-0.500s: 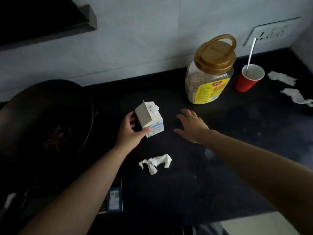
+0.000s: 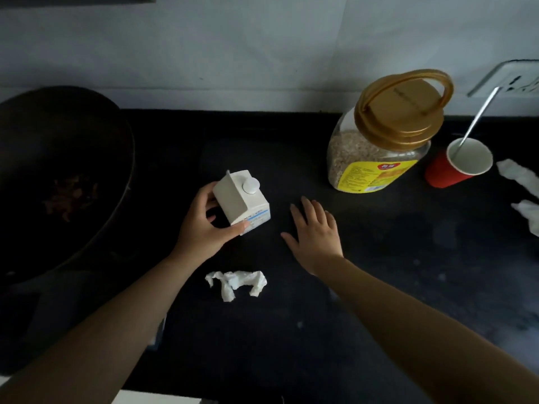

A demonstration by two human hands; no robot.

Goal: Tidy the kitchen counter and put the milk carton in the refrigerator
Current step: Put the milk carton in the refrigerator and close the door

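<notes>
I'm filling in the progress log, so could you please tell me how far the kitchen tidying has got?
Nothing looks finished. In hand: the left hand grips the milk carton; the right hand is open beside it. Left: refrigerating the carton, and clearing the crumpled tissue, more tissues at right, the red cup and oat jar.

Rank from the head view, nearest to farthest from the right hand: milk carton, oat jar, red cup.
From the right hand:
1. milk carton, just to its left, gripped by the left hand
2. oat jar, behind it to the right
3. red cup, far right
</notes>
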